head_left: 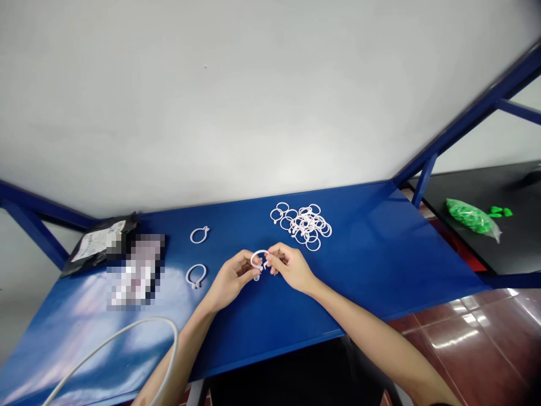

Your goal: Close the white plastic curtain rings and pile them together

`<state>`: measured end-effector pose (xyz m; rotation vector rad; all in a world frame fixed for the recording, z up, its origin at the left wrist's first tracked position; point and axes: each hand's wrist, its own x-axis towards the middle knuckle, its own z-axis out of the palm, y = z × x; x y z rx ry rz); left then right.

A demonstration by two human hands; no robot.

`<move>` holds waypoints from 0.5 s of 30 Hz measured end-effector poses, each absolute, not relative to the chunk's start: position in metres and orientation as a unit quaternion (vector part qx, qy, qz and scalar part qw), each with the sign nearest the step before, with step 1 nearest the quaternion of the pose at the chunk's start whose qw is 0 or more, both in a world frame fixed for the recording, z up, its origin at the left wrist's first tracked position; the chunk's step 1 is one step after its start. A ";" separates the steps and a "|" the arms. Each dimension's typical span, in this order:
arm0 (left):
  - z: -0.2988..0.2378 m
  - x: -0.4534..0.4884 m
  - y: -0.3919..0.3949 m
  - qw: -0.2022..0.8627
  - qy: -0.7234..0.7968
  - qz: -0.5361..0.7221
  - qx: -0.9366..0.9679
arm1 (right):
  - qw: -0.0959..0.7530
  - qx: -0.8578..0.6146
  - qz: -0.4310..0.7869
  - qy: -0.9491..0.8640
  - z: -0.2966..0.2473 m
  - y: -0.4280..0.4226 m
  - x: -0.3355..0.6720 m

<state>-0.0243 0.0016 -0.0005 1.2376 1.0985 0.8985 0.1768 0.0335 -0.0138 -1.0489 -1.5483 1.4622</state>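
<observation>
Between my two hands is a white curtain ring [258,252], held just above the blue table. My left hand [235,277] pinches its lower left side, close to the small eyelet. On the other side my right hand [289,265] grips the ring's right end between thumb and fingers. A gap shows at the bottom of the ring, between the two hands. Left of my left hand lie two separate curtain rings, one nearer [196,275] and one farther back [199,235]. Beyond my right hand is a loose pile of several white curtain rings [309,223].
A black parcel bag [101,242] and a blurred-out packet [137,270] lie at the table's left. A pale cable [122,326] loops across the lower left. The blue table [372,242] meets a wall behind. On a black surface at right lies a green bag [471,218].
</observation>
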 end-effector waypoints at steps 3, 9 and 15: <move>-0.004 -0.024 0.003 0.580 0.480 0.398 0.524 | 0.384 -0.407 0.598 -0.573 -0.015 0.033 0.176; -0.008 -0.030 0.005 0.536 0.503 0.411 0.540 | 0.405 -0.401 0.613 -0.548 -0.014 0.036 0.178; -0.017 -0.050 0.011 0.187 0.603 0.391 0.670 | 0.396 -0.404 0.600 -0.565 -0.015 0.036 0.178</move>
